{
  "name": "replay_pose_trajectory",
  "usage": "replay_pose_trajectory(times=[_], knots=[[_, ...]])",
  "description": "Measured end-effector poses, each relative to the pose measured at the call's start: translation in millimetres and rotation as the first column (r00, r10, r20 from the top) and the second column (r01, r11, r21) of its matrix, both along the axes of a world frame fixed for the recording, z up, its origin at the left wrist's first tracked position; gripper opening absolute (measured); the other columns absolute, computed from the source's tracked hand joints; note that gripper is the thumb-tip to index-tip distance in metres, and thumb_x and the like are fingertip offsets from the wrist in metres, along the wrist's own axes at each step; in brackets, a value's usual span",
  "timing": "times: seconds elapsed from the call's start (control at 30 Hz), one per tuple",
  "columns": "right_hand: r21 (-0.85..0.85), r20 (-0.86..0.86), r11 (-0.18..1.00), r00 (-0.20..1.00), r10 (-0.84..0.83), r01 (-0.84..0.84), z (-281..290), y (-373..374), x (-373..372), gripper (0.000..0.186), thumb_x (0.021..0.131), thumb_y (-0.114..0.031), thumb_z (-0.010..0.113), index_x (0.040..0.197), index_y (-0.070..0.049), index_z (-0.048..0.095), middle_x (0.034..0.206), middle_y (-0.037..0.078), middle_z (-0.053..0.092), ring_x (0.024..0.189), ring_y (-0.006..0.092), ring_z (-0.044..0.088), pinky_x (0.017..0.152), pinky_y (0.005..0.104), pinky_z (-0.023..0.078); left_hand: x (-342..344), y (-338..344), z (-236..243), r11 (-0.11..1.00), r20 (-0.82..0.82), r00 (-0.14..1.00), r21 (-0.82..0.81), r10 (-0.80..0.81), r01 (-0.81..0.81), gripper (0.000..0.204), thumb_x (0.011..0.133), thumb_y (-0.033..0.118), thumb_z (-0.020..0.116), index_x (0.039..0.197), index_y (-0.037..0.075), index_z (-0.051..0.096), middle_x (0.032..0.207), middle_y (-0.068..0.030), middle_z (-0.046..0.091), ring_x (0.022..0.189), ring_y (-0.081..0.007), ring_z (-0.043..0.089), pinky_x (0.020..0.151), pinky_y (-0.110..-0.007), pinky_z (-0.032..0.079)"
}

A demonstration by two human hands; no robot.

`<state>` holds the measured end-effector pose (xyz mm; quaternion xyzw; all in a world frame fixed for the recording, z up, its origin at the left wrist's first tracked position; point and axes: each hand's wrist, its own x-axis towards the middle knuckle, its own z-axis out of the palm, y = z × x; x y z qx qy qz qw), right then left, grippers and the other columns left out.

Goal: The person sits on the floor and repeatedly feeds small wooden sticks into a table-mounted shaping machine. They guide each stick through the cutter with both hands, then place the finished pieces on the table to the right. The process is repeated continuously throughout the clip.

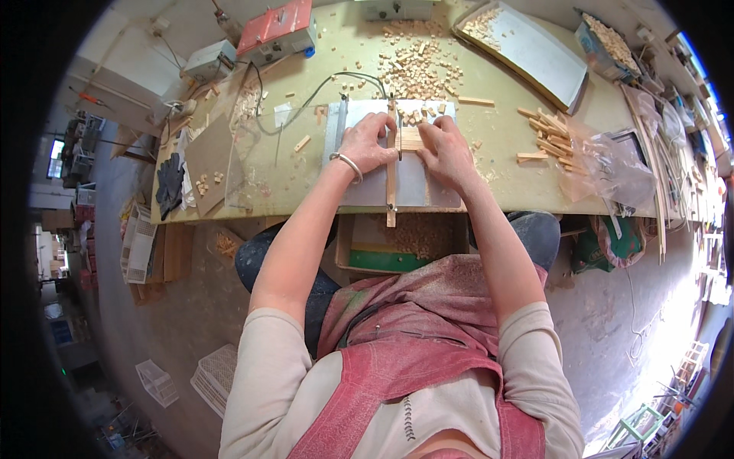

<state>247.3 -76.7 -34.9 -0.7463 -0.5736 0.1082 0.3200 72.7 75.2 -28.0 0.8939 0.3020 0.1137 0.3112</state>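
On the grey metal plate (367,187), the left hand (365,143) lies flat just left of the upright wooden guide strip (391,164); right of it, the right hand (443,149) presses short wooden sticks (410,138), lying crosswise, against it.

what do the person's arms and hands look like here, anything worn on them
Both hands are bare, no gloves. The left hand has a thin silver-coloured bangle round the wrist; the right hand shows no ring, watch or band that I can make out. The forearms are bare up to short cream-coloured sleeves ending near the elbows. A faded red apron covers the chest.
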Motion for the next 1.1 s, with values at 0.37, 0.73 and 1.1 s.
replay_pose_trajectory(times=[0.37, 0.73, 1.1], knots=[[0.089, 0.014, 0.995, 0.999, 0.053, -0.054, -0.9, -60.6, -18.9, 0.043, 0.083, -0.015, 0.081, 0.124, -0.007, 0.069, 0.117, 0.019, 0.061, 0.108, 0.0398, 0.063, 0.096, 0.0467, 0.053, -42.9, -47.7, 29.8, 0.976, -0.071, 0.978, -0.112, -0.197, 0.188, 0.047, 0.076, 0.034, 0.083, 0.115, 0.014, 0.067, 0.110, -0.0116, 0.061, 0.099, -0.0296, 0.065, 0.092, -0.039, 0.054], [0.076, -0.029, 0.992, 0.994, 0.101, -0.098, 4.5, -50.7, -38.3, 0.042, 0.085, -0.010, 0.080, 0.124, -0.004, 0.067, 0.118, 0.021, 0.059, 0.108, 0.0413, 0.062, 0.095, 0.0469, 0.053, -35.4, -46.7, 8.7, 0.995, 0.006, 0.996, 0.035, -0.089, 0.089, 0.045, 0.076, 0.025, 0.083, 0.114, 0.009, 0.065, 0.103, -0.0092, 0.062, 0.095, -0.0258, 0.065, 0.086, -0.039, 0.056], [0.123, 0.004, 0.991, 0.998, 0.058, -0.058, -3.2, -28.5, -29.0, 0.035, 0.084, -0.011, 0.079, 0.116, -0.005, 0.067, 0.112, 0.020, 0.059, 0.106, 0.0418, 0.062, 0.091, 0.0485, 0.053, -23.0, -31.0, 1.2, 0.998, 0.092, 0.995, -0.043, -0.045, 0.049, 0.048, 0.072, 0.021, 0.082, 0.115, 0.008, 0.066, 0.100, -0.0063, 0.062, 0.087, -0.0206, 0.060, 0.084, -0.034, 0.056]])
